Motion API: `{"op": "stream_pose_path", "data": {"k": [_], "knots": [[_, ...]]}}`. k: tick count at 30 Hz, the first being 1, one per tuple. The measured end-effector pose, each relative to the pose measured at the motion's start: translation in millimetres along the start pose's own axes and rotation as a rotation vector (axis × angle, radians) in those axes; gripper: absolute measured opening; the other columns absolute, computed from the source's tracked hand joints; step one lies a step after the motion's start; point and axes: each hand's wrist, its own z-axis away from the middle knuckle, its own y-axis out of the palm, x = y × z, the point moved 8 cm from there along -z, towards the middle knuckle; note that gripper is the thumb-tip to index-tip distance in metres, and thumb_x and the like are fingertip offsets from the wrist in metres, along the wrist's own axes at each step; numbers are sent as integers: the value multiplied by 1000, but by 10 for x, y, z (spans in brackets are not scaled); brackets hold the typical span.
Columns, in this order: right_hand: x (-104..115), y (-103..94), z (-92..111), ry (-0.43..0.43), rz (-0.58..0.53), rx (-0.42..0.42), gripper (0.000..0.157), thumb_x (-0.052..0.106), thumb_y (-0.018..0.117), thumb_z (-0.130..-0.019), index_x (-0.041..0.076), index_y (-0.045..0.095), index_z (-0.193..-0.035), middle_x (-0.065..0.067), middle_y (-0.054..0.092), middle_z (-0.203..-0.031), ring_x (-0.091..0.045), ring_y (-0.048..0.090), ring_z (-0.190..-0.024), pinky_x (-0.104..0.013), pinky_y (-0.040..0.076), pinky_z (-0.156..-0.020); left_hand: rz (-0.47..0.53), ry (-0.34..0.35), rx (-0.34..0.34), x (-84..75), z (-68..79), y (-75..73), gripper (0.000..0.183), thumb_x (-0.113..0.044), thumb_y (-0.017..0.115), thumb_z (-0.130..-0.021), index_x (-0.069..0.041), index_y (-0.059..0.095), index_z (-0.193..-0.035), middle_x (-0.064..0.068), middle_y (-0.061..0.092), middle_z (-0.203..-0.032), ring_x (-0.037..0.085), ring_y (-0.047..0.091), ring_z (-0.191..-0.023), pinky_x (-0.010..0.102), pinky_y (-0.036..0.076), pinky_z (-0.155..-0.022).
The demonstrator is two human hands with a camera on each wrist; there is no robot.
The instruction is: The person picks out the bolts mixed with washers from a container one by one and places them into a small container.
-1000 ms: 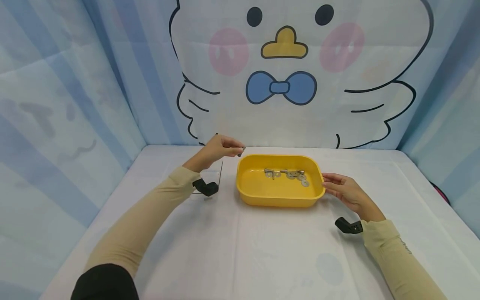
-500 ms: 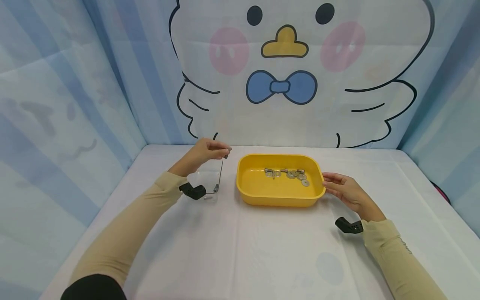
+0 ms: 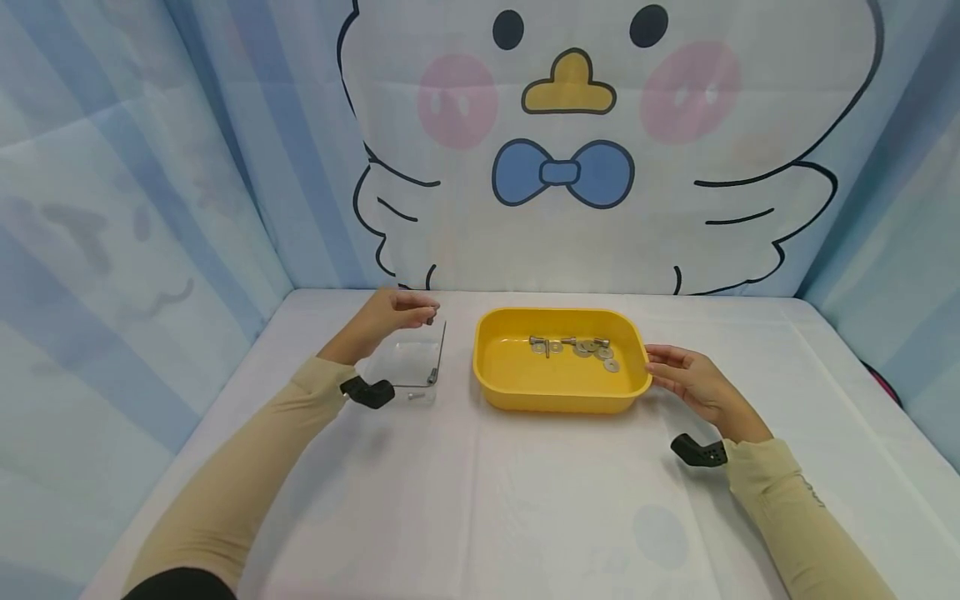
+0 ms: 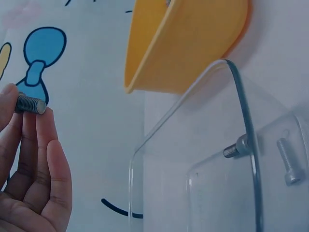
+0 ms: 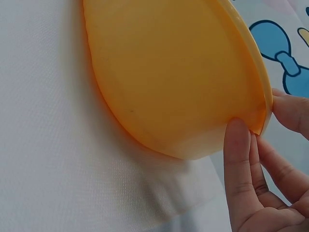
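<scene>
My left hand [image 3: 386, 315] pinches a short threaded bolt [image 4: 32, 104] between thumb and fingertips. It is held above the back of a clear plastic box [image 3: 408, 358]. Inside that box, near its right front corner, lies a bolt [image 4: 236, 147]; a second bolt shape [image 4: 289, 162] shows through the clear wall, and I cannot tell whether it is a reflection. At the right end of a yellow tray [image 3: 555, 402], my right hand [image 3: 693, 386] holds the rim, thumb at the edge and fingers against the outer wall. Several bolts [image 3: 567, 341] and flat washers [image 3: 603, 354] lie in the tray.
Both containers stand on a white-covered table [image 3: 480, 500], the box left of the tray with a gap between. A printed cloth curtain [image 3: 570, 242] hangs behind the table, and others close off the sides.
My left hand has moved left and slightly down with the bolt, from beside the yellow tray to above the clear box. The right hand has stayed at the tray's rim.
</scene>
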Motion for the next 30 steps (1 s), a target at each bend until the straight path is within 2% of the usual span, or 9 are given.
{"op": "stream_pose_path", "data": {"k": [5,10,18,25,30], "knots": [[3,2,6,10,-4,-11,61,15,65,-89,-2,34,-139,15,60,-96,1,61,-86,-14,53,-79,-13,15,-5,66,46,-51,37,-23,62,-91,-4,60,-123,16,58,-129,24,57,-112,35,47,-101],[15,18,10,6,-2,-2,72,15,64,-89,-7,23,-144,14,59,-97,1,61,-87,-14,53,-79,-21,24,-15,116,97,-117,40,-24,61,-92,-2,58,-125,17,58,-128,21,58,-110,35,47,-101],[14,11,19,9,0,-9,59,14,64,-89,-2,35,-138,15,60,-96,1,61,-87,-14,53,-79,-20,25,-22,237,141,-198,41,-24,59,-93,-1,56,-127,20,56,-128,28,54,-115,39,43,-105],[10,1,11,17,8,-20,64,16,65,-88,-3,33,-140,15,60,-96,1,61,-86,-14,53,-79,-49,-29,-59,332,171,-228,41,-25,60,-93,0,57,-126,19,59,-125,27,56,-114,41,42,-106],[3,-2,-2,24,8,-25,71,17,67,-88,-5,28,-143,15,59,-96,2,61,-86,-14,53,-80,-72,-24,-83,392,183,-246,40,-25,61,-92,-1,59,-123,18,61,-124,27,57,-112,43,41,-106]]}}
